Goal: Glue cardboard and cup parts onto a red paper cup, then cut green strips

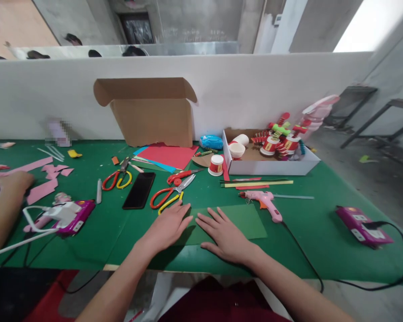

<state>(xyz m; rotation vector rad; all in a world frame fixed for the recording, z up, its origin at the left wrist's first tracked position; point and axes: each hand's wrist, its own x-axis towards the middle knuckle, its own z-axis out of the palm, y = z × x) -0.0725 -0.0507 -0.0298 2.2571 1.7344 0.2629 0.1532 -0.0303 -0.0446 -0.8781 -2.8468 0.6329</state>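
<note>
A green sheet of paper (251, 223) lies flat on the green tabletop near the front edge. My right hand (223, 235) rests on it palm down, fingers spread. At the sheet's left end is my left hand (169, 226), its fingers stretched out and nothing held in them. Just beyond my left hand lie scissors (164, 201) with red and yellow handles. A red utility knife (181, 176) sits behind them. To the right of the sheet, a pink glue gun (268, 201) rests on its side with a clear glue stick in its back.
A white box (272, 167) holds paper cups and colourful paper figures. Coloured sheets (169, 156) lie before an open cardboard box (154, 120). A phone (139, 191), pliers (119, 175) and a purple power strip (75, 218) are leftward. At far left, another person's arm (6, 201) works beside pink paper pieces.
</note>
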